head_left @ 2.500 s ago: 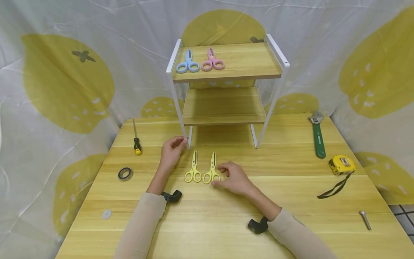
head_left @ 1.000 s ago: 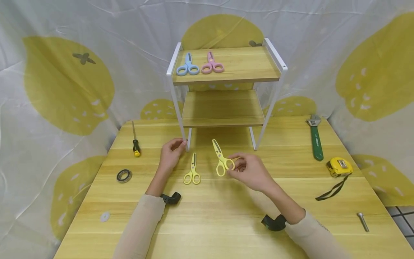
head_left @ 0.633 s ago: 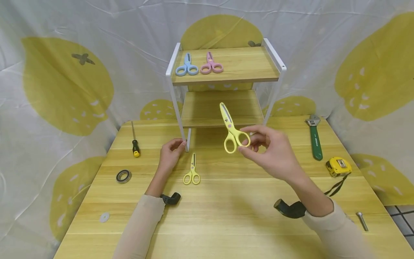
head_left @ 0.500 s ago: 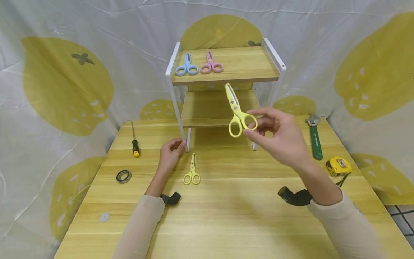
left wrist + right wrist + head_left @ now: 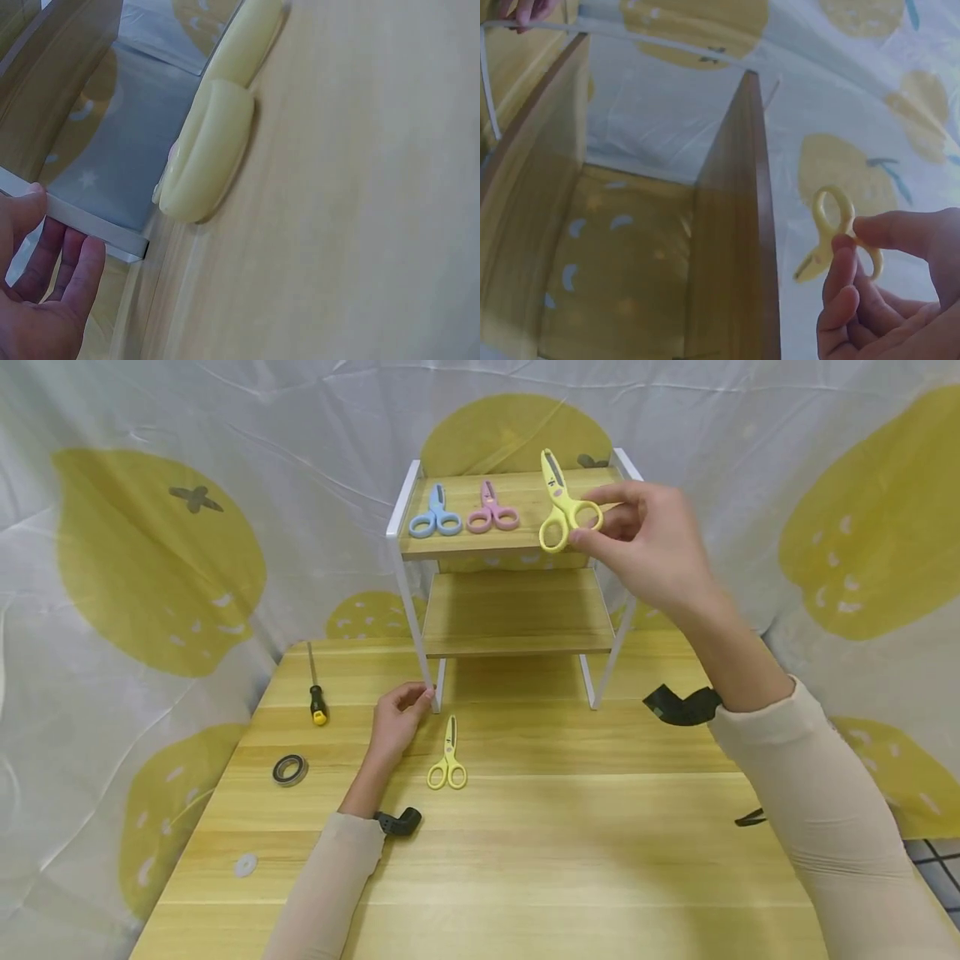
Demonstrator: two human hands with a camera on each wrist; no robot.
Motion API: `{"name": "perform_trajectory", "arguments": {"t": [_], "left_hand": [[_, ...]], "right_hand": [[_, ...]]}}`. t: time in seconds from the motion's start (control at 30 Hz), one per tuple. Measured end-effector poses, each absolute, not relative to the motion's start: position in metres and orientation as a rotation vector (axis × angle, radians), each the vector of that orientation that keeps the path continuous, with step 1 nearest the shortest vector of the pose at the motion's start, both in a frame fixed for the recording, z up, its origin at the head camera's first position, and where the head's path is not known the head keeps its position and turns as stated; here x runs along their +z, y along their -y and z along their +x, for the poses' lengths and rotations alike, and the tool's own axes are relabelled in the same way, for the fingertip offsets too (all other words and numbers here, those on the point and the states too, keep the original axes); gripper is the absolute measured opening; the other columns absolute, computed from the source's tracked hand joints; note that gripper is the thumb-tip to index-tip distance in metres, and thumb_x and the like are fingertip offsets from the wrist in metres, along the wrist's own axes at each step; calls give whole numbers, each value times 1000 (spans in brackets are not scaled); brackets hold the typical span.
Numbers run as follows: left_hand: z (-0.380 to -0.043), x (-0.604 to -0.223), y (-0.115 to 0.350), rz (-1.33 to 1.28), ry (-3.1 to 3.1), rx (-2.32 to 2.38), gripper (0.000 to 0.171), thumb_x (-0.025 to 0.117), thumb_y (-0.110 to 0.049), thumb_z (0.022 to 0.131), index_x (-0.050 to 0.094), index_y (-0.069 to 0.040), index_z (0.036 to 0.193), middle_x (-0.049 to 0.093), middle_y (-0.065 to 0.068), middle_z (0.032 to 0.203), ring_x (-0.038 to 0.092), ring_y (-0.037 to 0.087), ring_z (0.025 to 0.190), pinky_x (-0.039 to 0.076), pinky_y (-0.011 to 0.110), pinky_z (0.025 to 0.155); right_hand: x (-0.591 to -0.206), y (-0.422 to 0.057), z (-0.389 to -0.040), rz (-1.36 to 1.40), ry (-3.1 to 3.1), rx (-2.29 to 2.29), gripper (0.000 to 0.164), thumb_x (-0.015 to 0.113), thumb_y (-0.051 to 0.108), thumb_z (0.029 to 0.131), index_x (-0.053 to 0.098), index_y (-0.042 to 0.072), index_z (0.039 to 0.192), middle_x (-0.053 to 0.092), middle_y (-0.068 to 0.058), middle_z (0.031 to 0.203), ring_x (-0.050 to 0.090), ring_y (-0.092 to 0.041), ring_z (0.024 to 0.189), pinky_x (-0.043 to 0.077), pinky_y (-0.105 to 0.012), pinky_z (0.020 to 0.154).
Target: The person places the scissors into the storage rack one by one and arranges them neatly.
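Note:
My right hand (image 5: pixel 656 547) pinches a handle loop of yellow scissors (image 5: pixel 556 493), blades pointing up and away, in front of the upper board of a two-tier shelf (image 5: pixel 517 618). In the right wrist view, thumb and fingertips meet on those scissors (image 5: pixel 823 247) beside the upper board's edge. Blue scissors (image 5: pixel 435 514) and pink scissors (image 5: pixel 491 508) lie side by side on that board's left half. At the shelf's lower left, my left hand (image 5: pixel 396 718) holds the white shelf leg (image 5: pixel 94 223) between thumb and fingers. A second pair of yellow scissors (image 5: pixel 450 747) lies on the table near it.
Down the table's left side lie a screwdriver (image 5: pixel 317 697), a bearing ring (image 5: pixel 303 770) and a pale washer (image 5: pixel 240 870). A black strap (image 5: pixel 752 817) shows beside the right sleeve, which covers the table's right side. A lemon-print curtain (image 5: pixel 315 510) hangs close behind the shelf.
My right hand has picked one pair of yellow scissors off the table and raised it to the upper board's height. My left hand has stayed at the shelf leg.

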State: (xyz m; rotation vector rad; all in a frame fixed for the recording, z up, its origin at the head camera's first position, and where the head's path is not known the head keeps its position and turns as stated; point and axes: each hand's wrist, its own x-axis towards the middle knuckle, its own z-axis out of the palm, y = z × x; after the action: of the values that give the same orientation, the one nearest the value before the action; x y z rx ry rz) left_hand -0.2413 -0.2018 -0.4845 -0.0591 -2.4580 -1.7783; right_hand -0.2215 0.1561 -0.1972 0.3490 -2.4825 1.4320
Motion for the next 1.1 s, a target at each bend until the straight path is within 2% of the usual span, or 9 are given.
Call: {"name": "perform_trajectory", "arguments": {"t": [0.23,0.4,0.53,0.67,0.77,0.93,1.1], "left_hand": [[-241,-486,203,-61,2462,-1768,29,70,-32,100,74,-9,117,75,12,116,68,20,107,56,20,84],[-241,-486,204,-59,2451,-1775,27,70,-31,100,74,-9,116,75,11,115,68,20,106,56,19,84],[-242,-487,203,-63,2446,-1778,29,70,-31,100,74,-8,117,76,11,116,68,19,107,56,19,84],[-242,-486,202,-74,2446,-1779,31,70,-31,100,74,-6,118,76,12,116,69,20,108,56,19,84],[-241,-485,202,-73,2445,-1780,31,70,-31,100,74,-6,118,76,13,115,69,21,108,56,19,84],[-241,-485,202,-62,2456,-1771,30,70,-30,101,74,-6,118,76,12,117,69,22,110,56,20,87],[-243,-486,203,-56,2458,-1784,30,69,-29,101,73,-5,119,75,11,118,68,22,113,55,21,89]], "right_hand": [[-184,-151,-257,199,2635,1419,55,77,38,92,62,19,141,74,8,96,60,-11,89,43,-30,67],[-185,-144,-275,136,2672,1456,57,77,36,93,60,18,144,71,9,99,62,-9,91,50,-26,70],[-185,-140,-286,124,2721,1397,57,74,35,94,58,17,146,69,8,102,58,-7,97,49,-25,76],[-183,-139,-292,118,2785,1274,56,71,40,94,61,16,144,64,9,111,51,-8,111,47,-26,86],[-184,-138,-294,139,2841,1171,51,69,41,94,65,16,138,60,10,111,50,-10,111,47,-27,84],[-185,-136,-295,229,2890,1046,44,67,38,96,69,12,130,60,3,116,50,-15,110,47,-29,80],[-185,-137,-293,264,2913,1014,56,66,41,96,61,9,142,57,-7,135,50,-19,123,48,-36,94]]}}
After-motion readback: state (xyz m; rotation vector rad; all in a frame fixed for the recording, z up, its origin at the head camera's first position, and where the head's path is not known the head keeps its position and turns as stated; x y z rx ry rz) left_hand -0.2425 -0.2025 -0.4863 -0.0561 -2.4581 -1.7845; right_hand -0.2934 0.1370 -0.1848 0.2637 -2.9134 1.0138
